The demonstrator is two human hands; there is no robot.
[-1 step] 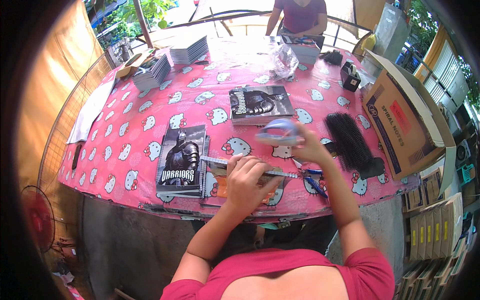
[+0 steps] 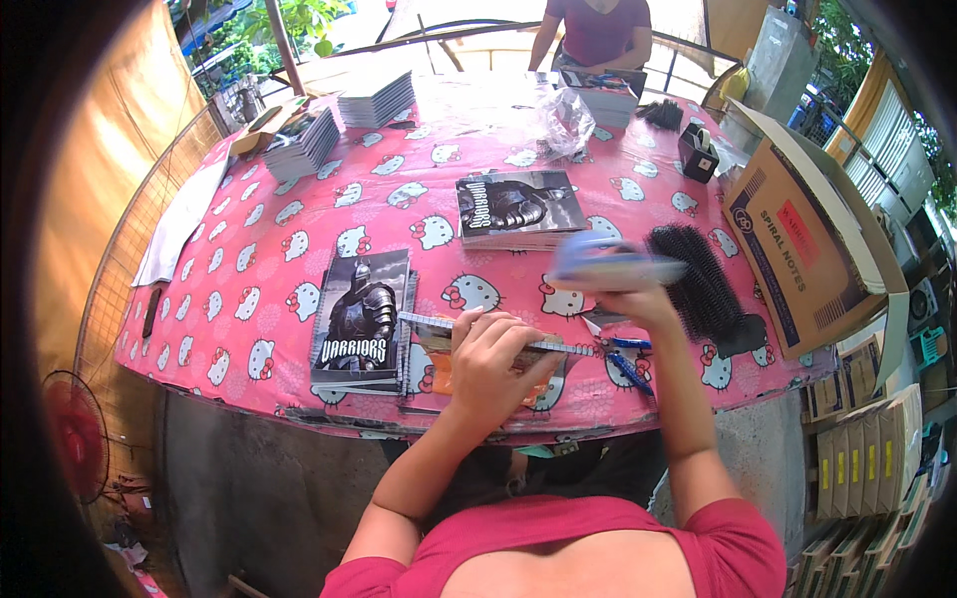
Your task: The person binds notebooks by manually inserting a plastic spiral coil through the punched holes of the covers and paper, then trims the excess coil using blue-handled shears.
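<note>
My left hand (image 2: 490,361) grips an unbound notebook (image 2: 439,371) at the table's near edge, fingers over its hole-punched edge and thumb beneath. Orange shows on its cover. My right hand (image 2: 640,302) is raised to the right of it, closed on a blue and white rounded object (image 2: 608,267) smeared by motion; its kind cannot be made out. Below that hand lie blue-handled pliers (image 2: 630,367). A stack of notebooks with an armoured figure on the cover (image 2: 361,324) lies left of my left hand. A similar notebook stack (image 2: 520,206) lies farther off.
Black spiral coils (image 2: 695,284) lie at the right, before a large open cardboard box (image 2: 802,239). Book stacks (image 2: 377,100) stand far left. Clear plastic (image 2: 565,125) and a black tape holder (image 2: 698,154) sit farther back. A person (image 2: 598,35) is across the table.
My right hand has moved to the right with the blue and white object, which has turned. My left hand and the notebook have stayed in place.
</note>
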